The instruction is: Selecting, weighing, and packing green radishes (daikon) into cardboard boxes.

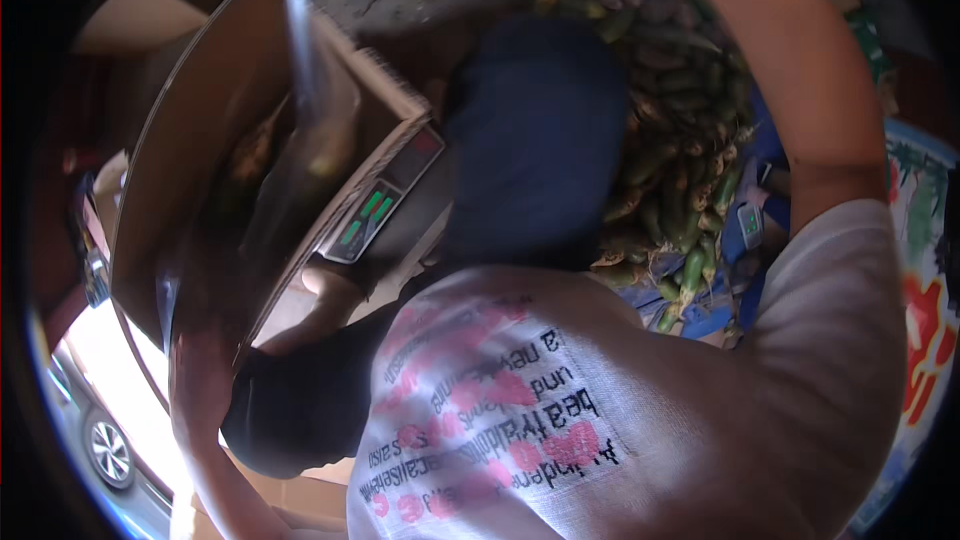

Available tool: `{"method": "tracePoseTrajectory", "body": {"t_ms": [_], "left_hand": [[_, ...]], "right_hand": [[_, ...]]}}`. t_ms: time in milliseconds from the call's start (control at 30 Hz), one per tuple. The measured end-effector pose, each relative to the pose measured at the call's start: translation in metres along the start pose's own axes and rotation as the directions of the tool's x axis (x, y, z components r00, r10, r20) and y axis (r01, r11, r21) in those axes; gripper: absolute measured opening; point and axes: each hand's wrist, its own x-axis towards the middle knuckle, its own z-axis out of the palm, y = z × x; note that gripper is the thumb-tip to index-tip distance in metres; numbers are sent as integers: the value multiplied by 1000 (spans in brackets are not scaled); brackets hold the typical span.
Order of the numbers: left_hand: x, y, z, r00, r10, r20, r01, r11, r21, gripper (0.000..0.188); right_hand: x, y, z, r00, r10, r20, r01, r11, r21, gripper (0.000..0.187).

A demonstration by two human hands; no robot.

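Observation:
At the near corner of a tall cardboard box (pixel 190 150), my left hand (pixel 203 380) is closed around its edge; shade hides some of its fingers. Clear plastic (pixel 300 50) lines the box, and a few blurred green-and-brown vegetables (pixel 250 150) lie inside. The box rests on a digital scale (pixel 370 215) with a lit green display. My right arm (pixel 800 60) stretches away past the upper edge of the view, so the right hand is out of sight. Below that arm spreads a heap of long green vegetables (pixel 690 180) with brownish husks.
My bent knee in dark blue cloth (pixel 540 140) stands between box and heap. A small device with a green display (pixel 750 225) lies by blue material at the heap's right. A colourful printed sack (pixel 925 290) stands far right. A car wheel (pixel 110 450) shows at lower left.

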Motion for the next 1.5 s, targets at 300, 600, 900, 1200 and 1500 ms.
{"method": "tracePoseTrajectory", "body": {"t_ms": [300, 600, 900, 1200, 1500], "left_hand": [[29, 29, 7, 993, 54, -107, -39, 989, 140, 36], [34, 47, -3, 938, 102, -333, -60, 989, 133, 36], [34, 59, 4, 806, 119, -579, -93, 993, 74, 37], [29, 142, -111, 466, 388, -795, -112, 917, 382, 34], [150, 438, -156, 665, 444, -601, -677, 699, -232, 58]], "right_hand": [[-382, 60, 144, 140, 821, -553, -260, 569, 780, 40], [-519, 113, 357, -72, 972, 225, -894, 37, -447, 82], [-557, 161, 397, 174, 895, 411, -729, 398, -556, 83], [-502, 162, 296, 392, 862, 322, -906, 300, 299, 105], [-429, 64, 146, 664, 739, 112, -214, 44, 976, 93]]}}
